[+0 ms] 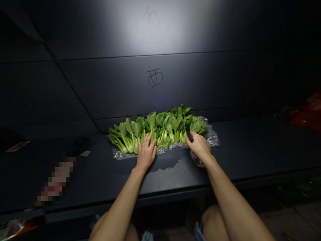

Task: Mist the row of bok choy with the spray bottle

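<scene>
A row of green bok choy (151, 125) leans leaf-up along the back of the dark shelf, pale stems toward me. Crinkled clear plastic (213, 139) lies under it and shows at its edges. My left hand (145, 152) rests with fingers stretched out against the stems left of the middle, holding nothing. At the right end of the row, my right hand (199, 144) is wrapped around what looks like a spray bottle. Its black nozzle points at the leaves, and part of a clear body shows below the palm.
Water wets the dark shelf (173, 177) in front of the stems. Behind stands a dark panel (120, 87) with a handwritten character. A pixelated patch (56, 182) and a small card (18, 146) lie to the left. Red items (309, 112) sit far right, blurred.
</scene>
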Demonstrator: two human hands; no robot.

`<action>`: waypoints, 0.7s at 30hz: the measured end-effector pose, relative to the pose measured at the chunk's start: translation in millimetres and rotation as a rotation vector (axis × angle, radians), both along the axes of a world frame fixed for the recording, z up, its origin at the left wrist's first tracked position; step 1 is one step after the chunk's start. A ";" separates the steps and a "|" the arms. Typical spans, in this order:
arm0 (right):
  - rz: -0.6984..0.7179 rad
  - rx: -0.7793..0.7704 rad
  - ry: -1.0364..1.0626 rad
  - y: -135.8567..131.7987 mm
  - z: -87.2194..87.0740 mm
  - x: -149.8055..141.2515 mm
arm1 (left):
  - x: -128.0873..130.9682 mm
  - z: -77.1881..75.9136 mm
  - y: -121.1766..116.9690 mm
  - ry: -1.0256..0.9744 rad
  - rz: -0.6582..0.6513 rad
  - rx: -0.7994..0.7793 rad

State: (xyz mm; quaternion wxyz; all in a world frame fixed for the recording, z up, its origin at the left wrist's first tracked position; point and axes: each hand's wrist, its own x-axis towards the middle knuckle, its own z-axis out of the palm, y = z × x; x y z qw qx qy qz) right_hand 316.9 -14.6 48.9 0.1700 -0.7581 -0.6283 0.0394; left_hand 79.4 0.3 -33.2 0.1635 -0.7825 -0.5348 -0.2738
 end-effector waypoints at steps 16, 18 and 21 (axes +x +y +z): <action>-0.011 0.089 0.015 1.8 0.9 -11.1 | -1.2 2.2 -1.7 -0.033 0.013 -0.007; -0.008 0.095 0.017 1.8 2.2 -14.7 | -1.8 2.2 -1.9 -0.036 0.017 -0.005; -0.002 0.094 0.021 2.6 2.8 -19.4 | -2.8 2.2 -1.7 -0.049 0.019 0.000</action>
